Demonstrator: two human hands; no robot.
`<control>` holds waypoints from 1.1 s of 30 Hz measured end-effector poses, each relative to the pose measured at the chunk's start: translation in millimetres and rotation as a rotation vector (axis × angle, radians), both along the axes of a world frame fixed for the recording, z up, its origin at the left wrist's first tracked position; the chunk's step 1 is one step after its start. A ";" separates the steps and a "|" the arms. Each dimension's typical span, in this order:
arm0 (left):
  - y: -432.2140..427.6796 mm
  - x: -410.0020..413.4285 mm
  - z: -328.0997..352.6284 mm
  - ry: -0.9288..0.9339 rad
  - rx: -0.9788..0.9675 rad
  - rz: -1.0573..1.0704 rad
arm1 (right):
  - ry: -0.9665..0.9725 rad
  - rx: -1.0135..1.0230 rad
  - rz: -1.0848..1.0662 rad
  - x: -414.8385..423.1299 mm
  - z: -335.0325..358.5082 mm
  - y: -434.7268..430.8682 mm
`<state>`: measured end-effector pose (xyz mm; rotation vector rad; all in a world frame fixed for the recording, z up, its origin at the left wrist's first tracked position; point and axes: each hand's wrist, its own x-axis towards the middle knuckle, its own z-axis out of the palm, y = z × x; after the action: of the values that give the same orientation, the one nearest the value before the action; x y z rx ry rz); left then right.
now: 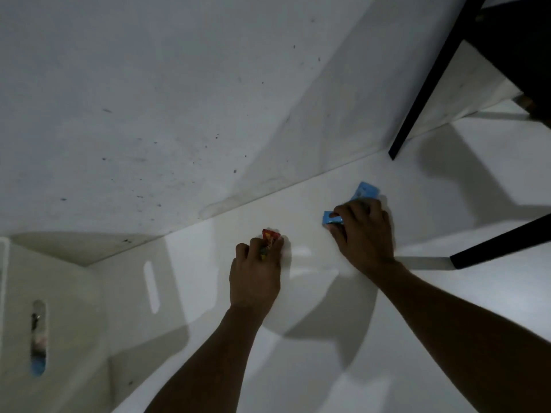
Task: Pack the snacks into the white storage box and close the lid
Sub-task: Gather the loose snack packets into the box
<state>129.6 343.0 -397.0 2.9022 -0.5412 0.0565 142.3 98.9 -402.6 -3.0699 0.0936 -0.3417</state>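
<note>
On the glossy white floor near the wall, my left hand (pixel 256 269) is closed around a red and yellow snack packet (pixel 269 240) whose top sticks out past my fingers. To its right, my right hand (pixel 362 231) presses down on blue snack packets (pixel 331 218), fingers curled over them; one blue packet (pixel 366 190) pokes out behind the hand. The white storage box (pixel 53 308) stands at the far left edge. Through its handle slot (pixel 38 338) I see bits of coloured packets inside. Its top is out of view.
A stained white wall (pixel 179 99) rises right behind the snacks. Black chair legs (pixel 432 81) stand at the right, one foot (pixel 459 260) just beside my right forearm. White floor stretches between the box and my arms.
</note>
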 end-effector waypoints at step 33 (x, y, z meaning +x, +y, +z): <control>390.4 -104.3 228.3 0.028 -0.372 0.473 | 0.373 1.267 0.168 -79.7 249.4 457.5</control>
<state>25.2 733.4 -168.8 2.5907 0.1581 0.1618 62.6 556.5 -153.2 -1.8200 0.0367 0.2421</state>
